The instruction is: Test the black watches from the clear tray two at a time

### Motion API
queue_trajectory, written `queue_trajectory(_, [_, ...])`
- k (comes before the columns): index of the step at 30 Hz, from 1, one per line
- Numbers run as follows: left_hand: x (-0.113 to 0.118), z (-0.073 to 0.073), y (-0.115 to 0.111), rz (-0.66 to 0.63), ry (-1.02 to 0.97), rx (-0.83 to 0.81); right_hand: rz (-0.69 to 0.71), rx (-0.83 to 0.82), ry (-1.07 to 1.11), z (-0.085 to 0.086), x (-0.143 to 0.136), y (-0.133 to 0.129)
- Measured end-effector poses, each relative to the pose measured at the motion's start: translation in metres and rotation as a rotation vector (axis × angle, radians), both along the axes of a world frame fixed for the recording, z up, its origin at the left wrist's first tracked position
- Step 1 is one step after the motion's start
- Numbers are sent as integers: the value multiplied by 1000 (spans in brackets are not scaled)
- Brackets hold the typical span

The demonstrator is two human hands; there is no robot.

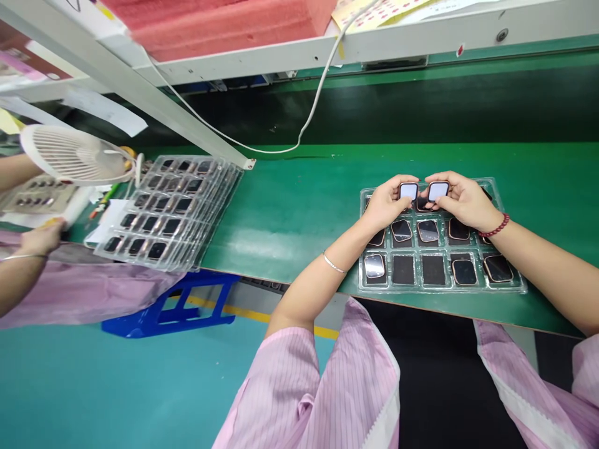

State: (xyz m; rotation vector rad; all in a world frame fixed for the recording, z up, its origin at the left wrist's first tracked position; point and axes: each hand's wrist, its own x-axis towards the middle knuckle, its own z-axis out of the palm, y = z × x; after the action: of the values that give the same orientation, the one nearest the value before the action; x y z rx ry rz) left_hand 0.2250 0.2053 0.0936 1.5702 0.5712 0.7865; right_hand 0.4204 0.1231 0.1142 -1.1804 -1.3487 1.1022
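Over the back row of a clear plastic tray (442,290), my left hand (384,202) pinches a smartwatch case (409,191) with its bright, pale screen facing me. Beside it, my right hand (470,198) grips a second smartwatch case (438,191), also pale-screened with a gold-coloured rim. The two cases are a small gap apart. Below them, dark-screened watch cases lie in many of the tray's compartments, such as one watch case (464,272) in the front row. Two front compartments show only a dark pad (403,270). My hands partly hide the back row.
To the left stands a stack of clear trays (161,212) holding more watch cases. Past it are a white fan (77,154) and a co-worker's hand (43,237). A white cable (309,118) hangs from the shelf (243,62) over the green bench (281,206). A blue stool (173,308) stands below.
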Motion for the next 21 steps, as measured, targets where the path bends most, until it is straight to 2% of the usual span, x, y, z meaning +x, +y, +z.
queue_trajectory(8, [-1, 0, -2, 9, 3, 63, 11, 19, 4, -2, 0, 0])
queue_trajectory(21, [-2, 12, -11, 72, -2, -11, 24, 13, 17, 3, -4, -2])
